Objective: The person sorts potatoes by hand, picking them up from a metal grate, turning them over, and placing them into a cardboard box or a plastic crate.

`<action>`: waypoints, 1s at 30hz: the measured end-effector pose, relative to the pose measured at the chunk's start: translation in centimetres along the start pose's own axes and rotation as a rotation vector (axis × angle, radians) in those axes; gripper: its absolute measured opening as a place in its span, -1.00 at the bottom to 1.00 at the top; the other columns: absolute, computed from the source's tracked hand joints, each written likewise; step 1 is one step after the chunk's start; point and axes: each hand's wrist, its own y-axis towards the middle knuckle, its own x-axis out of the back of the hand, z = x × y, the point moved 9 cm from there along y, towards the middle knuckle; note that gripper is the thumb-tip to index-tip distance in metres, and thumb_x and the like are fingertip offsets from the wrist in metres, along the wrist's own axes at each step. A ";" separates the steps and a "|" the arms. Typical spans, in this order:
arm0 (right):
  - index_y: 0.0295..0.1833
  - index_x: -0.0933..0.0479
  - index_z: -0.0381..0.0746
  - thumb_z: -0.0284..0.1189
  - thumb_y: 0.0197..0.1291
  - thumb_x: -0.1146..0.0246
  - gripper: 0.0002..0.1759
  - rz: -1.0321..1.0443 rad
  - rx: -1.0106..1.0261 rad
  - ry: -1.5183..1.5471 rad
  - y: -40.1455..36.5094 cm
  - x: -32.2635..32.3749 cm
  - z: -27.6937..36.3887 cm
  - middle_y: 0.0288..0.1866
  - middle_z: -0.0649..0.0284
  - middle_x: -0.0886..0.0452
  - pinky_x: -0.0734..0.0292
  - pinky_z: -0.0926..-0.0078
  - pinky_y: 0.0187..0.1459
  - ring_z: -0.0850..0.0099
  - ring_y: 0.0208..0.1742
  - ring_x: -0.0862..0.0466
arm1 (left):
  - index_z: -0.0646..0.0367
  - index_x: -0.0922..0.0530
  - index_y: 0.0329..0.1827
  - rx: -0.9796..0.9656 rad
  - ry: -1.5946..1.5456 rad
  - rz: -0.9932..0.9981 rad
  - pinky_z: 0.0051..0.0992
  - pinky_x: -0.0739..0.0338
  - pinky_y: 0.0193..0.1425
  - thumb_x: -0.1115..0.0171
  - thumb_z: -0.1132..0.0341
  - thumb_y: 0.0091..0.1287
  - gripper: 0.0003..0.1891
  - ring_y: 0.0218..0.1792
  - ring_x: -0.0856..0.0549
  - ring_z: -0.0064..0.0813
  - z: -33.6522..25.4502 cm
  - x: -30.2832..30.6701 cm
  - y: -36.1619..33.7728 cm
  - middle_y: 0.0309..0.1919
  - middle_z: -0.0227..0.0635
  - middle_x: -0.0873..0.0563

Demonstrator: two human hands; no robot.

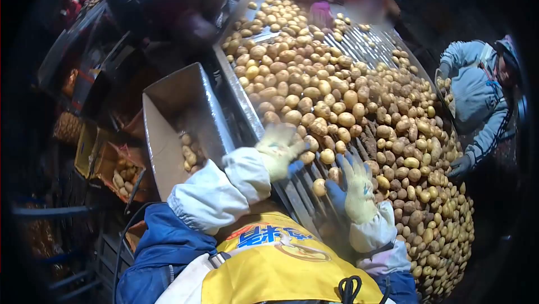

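Observation:
Both my hands wear pale yellow gloves with blue fingers and rest over the near edge of a large heap of potatoes [317, 127]. My left hand [279, 149] lies at the heap's left edge, its fingers apart and partly blurred, close to several potatoes. My right hand [357, 183] has its fingers stretched forward and its thumb out to the left. Between the hands a single potato [319, 187] sits on metal slats [303, 190], and another potato [335, 175] lies against my right fingers. Neither hand is closed around a potato.
A tall cardboard box [163, 135] with a few potatoes stands left of the metal side rail [240, 99]. Smaller boxes of potatoes [124, 177] sit further left. At right a co-worker [477, 93] reaches to the heap; a pink-gloved hand [321, 14] works at the far end.

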 end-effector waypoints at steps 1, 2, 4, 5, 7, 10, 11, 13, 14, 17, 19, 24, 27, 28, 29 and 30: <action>0.55 -0.43 -0.26 -0.25 0.22 -0.50 -0.19 -0.025 0.013 0.026 1.1 0.4 -0.9 0.45 -0.14 -0.54 -0.31 -0.15 0.49 -0.14 0.47 -0.49 | -0.10 -0.55 0.42 0.008 -0.023 0.026 0.08 -0.29 0.56 -0.36 0.12 0.36 -0.46 0.49 -0.43 0.16 1.0 0.2 0.3 0.38 -0.06 -0.49; 0.53 -0.45 -0.26 -0.28 0.23 -0.49 -0.23 -0.030 0.035 -0.015 2.2 0.2 -2.5 0.45 -0.12 -0.54 -0.33 -0.13 0.48 -0.12 0.47 -0.50 | -0.18 -0.53 0.47 0.016 -0.047 0.052 0.14 -0.18 0.62 -0.38 0.06 0.35 -0.41 0.53 -0.38 0.21 1.9 0.3 0.6 0.49 -0.02 -0.41; 0.52 -0.44 -0.28 -0.28 0.24 -0.49 -0.23 -0.105 -0.002 0.001 4.7 -0.8 -6.0 0.42 -0.11 -0.58 -0.36 -0.10 0.46 -0.12 0.45 -0.53 | -0.28 -0.50 0.53 0.015 -0.093 0.067 0.22 -0.01 0.71 -0.39 -0.04 0.35 -0.35 0.61 -0.28 0.27 4.1 -0.1 1.4 0.62 0.03 -0.31; 0.52 -0.44 -0.29 -0.26 0.23 -0.49 -0.22 -0.135 -0.012 0.017 6.1 -1.3 -8.2 0.41 -0.10 -0.59 -0.37 -0.09 0.46 -0.12 0.44 -0.54 | -0.30 -0.49 0.54 0.005 -0.113 0.056 0.24 0.04 0.72 -0.38 -0.09 0.36 -0.34 0.63 -0.24 0.28 5.2 -0.7 2.2 0.65 0.06 -0.28; 0.48 -0.50 -0.25 -0.30 0.20 -0.53 -0.25 -0.118 -0.090 0.042 9.5 -0.9 -10.4 0.41 -0.10 -0.62 -0.47 0.01 0.45 -0.09 0.41 -0.60 | -0.30 -0.51 0.52 0.091 -0.055 0.101 0.26 0.05 0.72 -0.35 -0.17 0.38 -0.35 0.63 -0.25 0.27 6.6 0.5 4.8 0.63 0.05 -0.33; 0.50 -0.49 -0.23 -0.20 0.25 -0.49 -0.25 -0.048 -0.064 -0.063 14.5 -2.4 -12.9 0.45 -0.07 -0.60 -0.46 0.02 0.45 -0.10 0.44 -0.58 | -0.13 -0.47 0.59 0.270 0.004 0.153 0.23 0.09 0.74 -0.15 -0.30 0.47 -0.28 0.72 -0.14 0.23 11.9 1.3 7.6 0.69 0.07 -0.27; 0.52 -0.48 -0.21 -0.17 0.27 -0.48 -0.24 0.011 -0.066 -0.120 15.9 -3.5 -13.5 0.47 -0.07 -0.58 -0.45 0.01 0.45 -0.11 0.45 -0.57 | -0.14 -0.45 0.62 0.372 -0.119 0.132 0.24 0.12 0.75 -0.10 -0.34 0.48 -0.25 0.73 -0.11 0.22 13.9 1.3 8.3 0.71 0.06 -0.24; 0.61 -0.39 -0.10 0.00 0.35 -0.37 -0.19 0.097 -0.130 -0.068 18.2 -6.2 -15.8 0.55 -0.08 -0.48 -0.33 -0.05 0.51 -0.08 0.48 -0.54 | -0.20 -0.34 0.70 0.356 -0.052 0.176 0.23 0.25 0.77 -0.06 -0.42 0.48 -0.17 0.76 -0.04 0.18 15.0 1.5 8.6 0.75 0.01 -0.17; 0.60 -0.41 -0.09 0.02 0.38 -0.36 -0.22 0.123 -0.125 -0.131 19.1 -6.2 -15.8 0.57 -0.07 -0.46 -0.37 -0.03 0.50 -0.13 0.48 -0.54 | -0.21 -0.32 0.72 0.365 -0.016 0.145 0.21 0.27 0.78 -0.07 -0.42 0.48 -0.16 0.76 -0.01 0.17 16.0 0.0 8.4 0.75 0.00 -0.16; 0.59 -0.44 -0.01 0.08 0.39 -0.36 -0.23 0.172 -0.157 -0.161 22.1 -6.2 -15.1 0.57 -0.04 -0.46 -0.46 0.01 0.45 -0.15 0.47 -0.54 | -0.20 -0.30 0.73 0.411 -0.010 0.104 0.17 0.29 0.80 -0.12 -0.38 0.49 -0.17 0.78 0.02 0.12 17.4 -1.3 8.5 0.76 -0.02 -0.13; 0.52 -0.52 0.02 0.03 0.43 -0.33 -0.36 0.157 -0.148 0.005 22.9 -8.0 -17.0 0.53 -0.07 -0.48 -0.50 -0.02 0.39 -0.11 0.37 -0.63 | -0.17 -0.32 0.72 0.419 -0.018 0.123 0.13 0.27 0.80 -0.12 -0.37 0.49 -0.17 0.78 0.02 0.12 16.1 0.2 8.6 0.76 -0.02 -0.16; 0.42 -0.58 -0.01 -0.16 0.40 -0.33 -0.48 -0.013 0.004 -0.197 14.8 -5.1 -10.3 0.49 -0.02 -0.50 -0.47 -0.12 0.28 -0.04 0.22 -0.69 | 0.16 -0.53 0.37 0.219 -0.028 -0.006 0.13 -0.30 0.48 -0.25 -0.02 0.45 -0.44 0.43 -0.46 0.12 5.1 4.0 6.0 0.38 0.08 -0.52; 0.32 -0.61 -0.13 -0.23 0.32 -0.39 -0.51 0.032 -0.093 0.005 9.6 -3.9 -10.1 0.24 0.04 -0.69 -0.47 -0.02 0.24 0.04 0.20 -0.70 | 0.22 -0.54 0.28 0.111 -0.176 0.337 0.05 -0.42 0.32 -0.28 0.15 0.39 -0.52 0.26 -0.56 0.13 -0.8 0.0 3.5 0.21 0.08 -0.59; 0.27 -0.62 -0.15 -0.25 0.30 -0.41 -0.54 0.097 -0.137 0.123 8.0 -3.9 -10.6 0.05 0.06 -0.76 -0.54 0.01 0.15 0.02 0.10 -0.73 | 0.22 -0.55 0.33 0.008 -0.097 0.093 0.04 -0.45 0.30 -0.32 0.16 0.36 -0.48 0.24 -0.58 0.16 -2.3 0.8 2.0 0.22 0.10 -0.59; 0.25 -0.63 -0.18 -0.31 0.27 -0.43 -0.55 0.031 -0.109 0.091 6.3 -3.0 -10.0 -0.01 0.05 -0.77 -0.58 0.02 0.10 0.00 0.05 -0.74 | 0.22 -0.56 0.37 -0.093 -0.019 -0.153 0.03 -0.48 0.27 -0.36 0.18 0.33 -0.44 0.22 -0.60 0.19 -4.0 1.7 0.0 0.23 0.13 -0.59; 0.23 -0.65 -0.21 -0.37 0.24 -0.45 -0.55 -0.034 -0.077 0.059 4.8 -2.2 -9.4 -0.06 0.04 -0.77 -0.62 0.02 0.04 -0.02 0.00 -0.75 | 0.23 -0.55 0.41 -0.014 -0.159 -0.025 0.02 -0.48 0.27 -0.39 0.21 0.29 -0.39 0.24 -0.58 0.19 -4.1 0.7 -0.5 0.24 0.13 -0.58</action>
